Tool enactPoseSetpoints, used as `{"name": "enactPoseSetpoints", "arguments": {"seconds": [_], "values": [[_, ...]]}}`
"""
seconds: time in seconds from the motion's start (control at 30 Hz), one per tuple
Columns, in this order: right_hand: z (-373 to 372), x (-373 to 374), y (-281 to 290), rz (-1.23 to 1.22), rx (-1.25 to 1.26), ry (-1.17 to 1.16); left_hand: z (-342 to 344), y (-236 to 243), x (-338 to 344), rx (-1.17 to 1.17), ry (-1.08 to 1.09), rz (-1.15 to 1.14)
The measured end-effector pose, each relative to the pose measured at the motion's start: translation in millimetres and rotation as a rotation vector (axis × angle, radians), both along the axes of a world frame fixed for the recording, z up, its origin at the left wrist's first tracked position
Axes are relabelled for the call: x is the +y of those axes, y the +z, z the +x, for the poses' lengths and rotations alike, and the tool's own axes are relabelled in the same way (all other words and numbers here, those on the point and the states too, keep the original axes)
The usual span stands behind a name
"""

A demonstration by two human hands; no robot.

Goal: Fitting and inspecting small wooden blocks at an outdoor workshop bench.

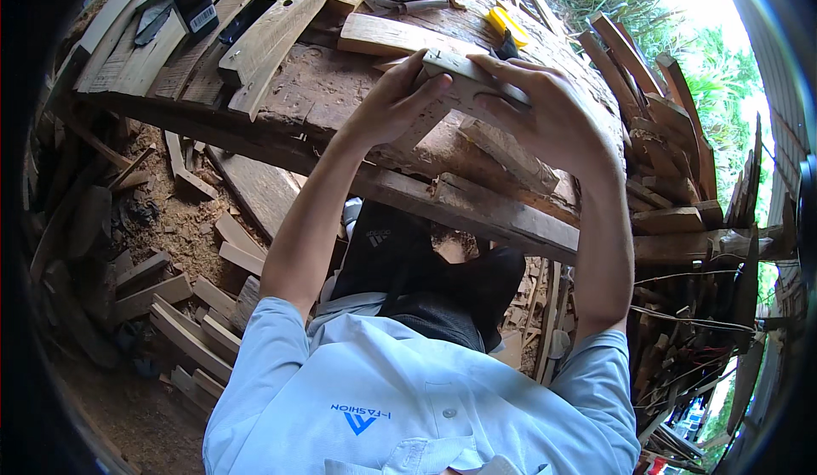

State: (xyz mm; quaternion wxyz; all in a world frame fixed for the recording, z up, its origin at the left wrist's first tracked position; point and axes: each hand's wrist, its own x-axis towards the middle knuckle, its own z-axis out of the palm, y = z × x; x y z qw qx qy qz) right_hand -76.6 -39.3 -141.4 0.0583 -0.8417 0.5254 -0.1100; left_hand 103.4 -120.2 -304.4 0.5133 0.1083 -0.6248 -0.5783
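The left hand (393,105) is clamped on the left end of a pale block (470,81), its thumb against the near side. The right hand (549,113) grips the block's right end, fingers bent over the top. The block is held above the surface (298,83), between its near and far edges; whether it touches anything below is hidden.

A narrow wooden strip (423,126) shows just below the block, beside the left hand. Nearer the near edge, below the right hand, lies a rough offcut (512,156). Beyond the hands, toward the far edge, are a light plank (400,37) and a yellow tool (508,26) with a dark part.

Toward the left end of the surface, long boards (157,62) lie side by side, with a dark box (194,5) on them. Past the right end, wood pieces (668,134) are piled up. Below the near edge, sawdust (200,220) and scraps (191,334) cover the ground.
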Motion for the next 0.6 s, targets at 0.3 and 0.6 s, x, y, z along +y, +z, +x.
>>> {"name": "enactPoseSetpoints", "arguments": {"seconds": [0.3, 0.6], "values": [[3, 4, 2, 0.012, 0.033, 0.007, -1, -9, 2, -0.007, 0.072, -0.045], [4, 8, -1, -0.034, 0.056, 0.016, 3, -4, 7, 0.116, -0.075, 0.113]]}}
